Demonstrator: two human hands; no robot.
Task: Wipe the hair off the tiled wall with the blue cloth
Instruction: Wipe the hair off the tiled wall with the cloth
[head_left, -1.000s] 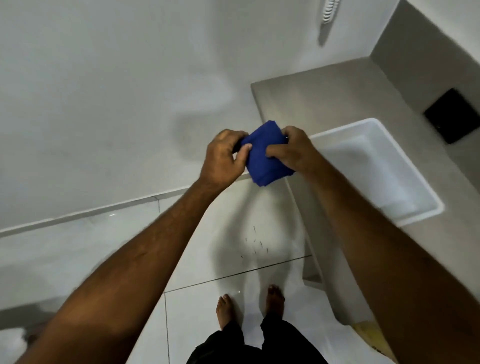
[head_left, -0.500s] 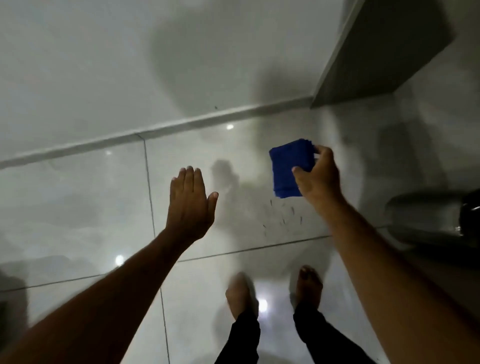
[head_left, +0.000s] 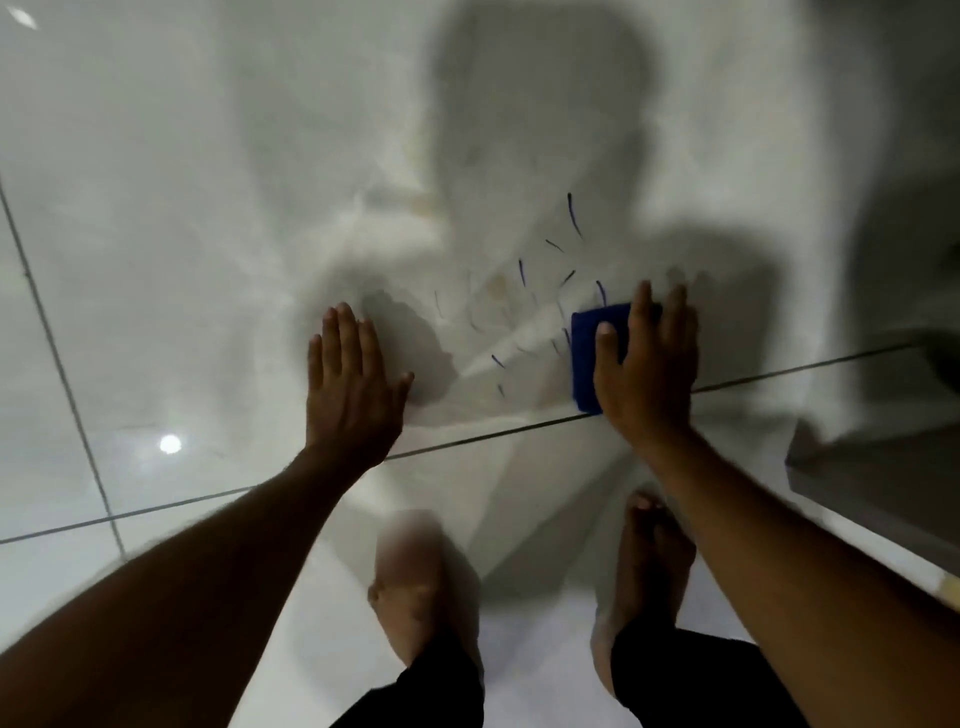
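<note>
Several short dark hairs (head_left: 522, 270) stick to the glossy white tiled wall (head_left: 182, 234), scattered between my two hands. My right hand (head_left: 641, 364) lies flat over the folded blue cloth (head_left: 587, 343) and presses it against the tile, just right of the hairs and above a grout line. Only the cloth's left part shows past my fingers. My left hand (head_left: 353, 384) rests flat on the wall with fingers spread, left of the hairs, holding nothing.
A dark horizontal grout line (head_left: 467, 439) runs under both hands, and a vertical grout line (head_left: 57, 358) crosses at the left. A grey ledge (head_left: 872, 483) juts out at the right. My bare feet (head_left: 415, 597) stand on the white floor below.
My right hand has brought the blue cloth down flat onto the tile beside the hairs. My left hand has gone from hovering to resting flat on the wall. The view has moved closer.
</note>
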